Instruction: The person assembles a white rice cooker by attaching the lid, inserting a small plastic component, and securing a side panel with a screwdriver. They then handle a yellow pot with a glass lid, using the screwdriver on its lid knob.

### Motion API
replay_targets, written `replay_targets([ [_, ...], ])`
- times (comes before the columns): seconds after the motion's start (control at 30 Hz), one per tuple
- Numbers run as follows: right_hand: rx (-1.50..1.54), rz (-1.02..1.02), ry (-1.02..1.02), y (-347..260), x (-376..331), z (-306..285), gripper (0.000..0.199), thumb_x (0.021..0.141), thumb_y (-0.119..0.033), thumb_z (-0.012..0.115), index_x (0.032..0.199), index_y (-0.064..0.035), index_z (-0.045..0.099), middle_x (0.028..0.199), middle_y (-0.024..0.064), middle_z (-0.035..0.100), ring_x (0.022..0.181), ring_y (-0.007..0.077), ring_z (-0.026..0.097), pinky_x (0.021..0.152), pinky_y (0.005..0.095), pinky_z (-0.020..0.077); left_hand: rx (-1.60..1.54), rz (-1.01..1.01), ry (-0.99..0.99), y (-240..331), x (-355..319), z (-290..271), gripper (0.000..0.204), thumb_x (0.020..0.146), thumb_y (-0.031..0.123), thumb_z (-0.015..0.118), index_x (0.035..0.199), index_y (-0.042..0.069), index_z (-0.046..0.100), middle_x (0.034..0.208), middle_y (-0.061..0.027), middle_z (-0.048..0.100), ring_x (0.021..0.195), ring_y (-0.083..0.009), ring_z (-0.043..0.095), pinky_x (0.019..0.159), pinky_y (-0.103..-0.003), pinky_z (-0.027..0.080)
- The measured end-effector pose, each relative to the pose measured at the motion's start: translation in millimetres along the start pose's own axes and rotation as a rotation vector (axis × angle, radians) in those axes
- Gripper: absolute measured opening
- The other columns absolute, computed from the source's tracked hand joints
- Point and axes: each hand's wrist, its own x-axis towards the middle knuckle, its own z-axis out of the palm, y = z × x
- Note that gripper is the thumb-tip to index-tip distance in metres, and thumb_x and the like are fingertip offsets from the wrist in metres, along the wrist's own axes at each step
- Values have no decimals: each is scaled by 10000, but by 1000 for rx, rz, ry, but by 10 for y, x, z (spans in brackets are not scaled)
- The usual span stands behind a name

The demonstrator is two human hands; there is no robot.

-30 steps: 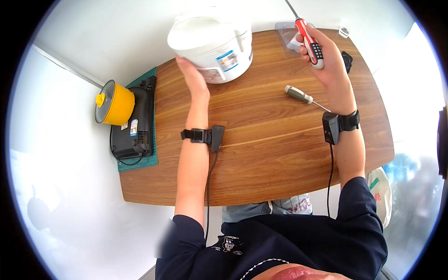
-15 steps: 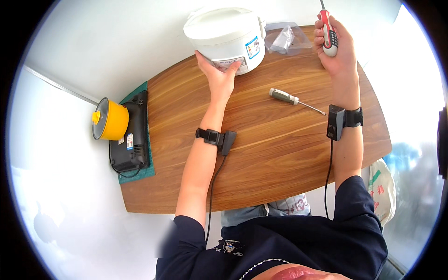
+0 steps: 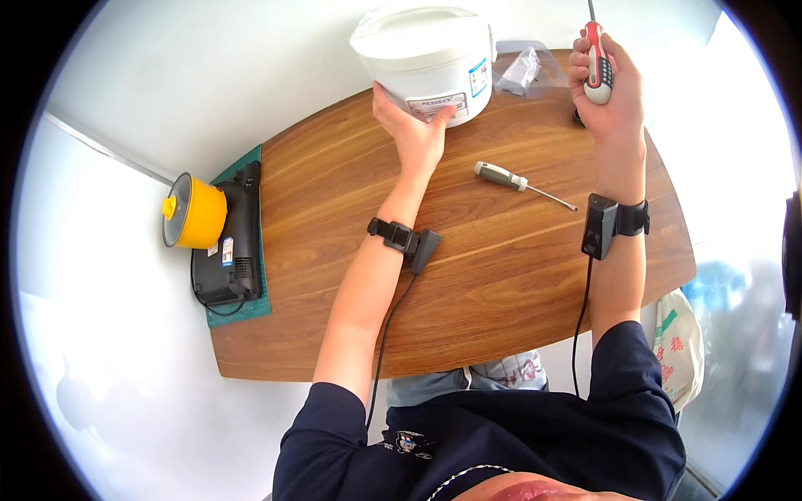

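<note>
A white rice cooker (image 3: 422, 63) with its lid down stands at the far edge of the table. My left hand (image 3: 413, 134) grips its lower front, thumb across the front label and fingers at the left side. Raised at the far right, my right hand (image 3: 616, 100) is closed around the red and white handle of a screwdriver (image 3: 596, 75). Its shaft points away from me, and the tip is cut off by the picture's top edge. Between my arms a second screwdriver (image 3: 501, 175), grey and white, lies on the wooden table (image 3: 334, 209), blade toward the right.
Right of the cooker sits a clear plastic tray (image 3: 547, 71) with a plastic bag (image 3: 522, 71). At the left, a yellow pot (image 3: 206, 213) rests on a black appliance (image 3: 242, 271) over a green mat (image 3: 264, 292). A small dark object (image 3: 577, 118) shows beside my right hand.
My left hand and the rice cooker have shifted right and slightly away from me. My right hand still holds the red and white screwdriver, a little farther right.
</note>
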Motion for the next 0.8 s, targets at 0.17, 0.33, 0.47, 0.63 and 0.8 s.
replay_targets([
  [0.17,-48,34,5,189,-58,174,236,1022,-175,595,1153,21,575,937,81,612,736,136,571,594,238,501,117,64,43,32,-38,163,1318,719,266,950,1572,-71,4,1561,-303,115,1434,-464,187,1186,-591,229],
  [0.33,-123,129,-34,490,-165,351,236,1020,-203,602,1135,3,600,931,86,623,731,152,584,590,247,493,106,41,91,127,-70,323,1327,701,178,951,1579,-42,-19,1583,-353,64,1441,-507,161,1170,-635,198],
  [0.47,-232,181,-26,842,-360,580,239,1024,-220,599,1139,-11,613,929,96,641,707,162,605,590,270,499,85,14,87,167,-78,298,1319,701,149,947,1592,5,-16,1578,-359,68,1437,-526,172,1164,-628,227],
  [0.63,-333,295,-230,1321,-630,694,302,1040,-249,591,1246,-29,575,922,79,657,668,156,621,577,289,493,-174,-130,-87,50,-72,-165,1159,808,181,874,1592,7,38,1552,-323,172,1428,-481,264,1179,-545,294],
  [0.8,-474,435,-308,1879,-792,460,338,1023,-179,636,1311,-30,542,877,71,662,626,138,619,519,265,480,-90,-435,0,-45,-41,-957,906,907,220,757,1576,12,183,1501,-277,388,1407,-369,418,1147,-483,390],
])
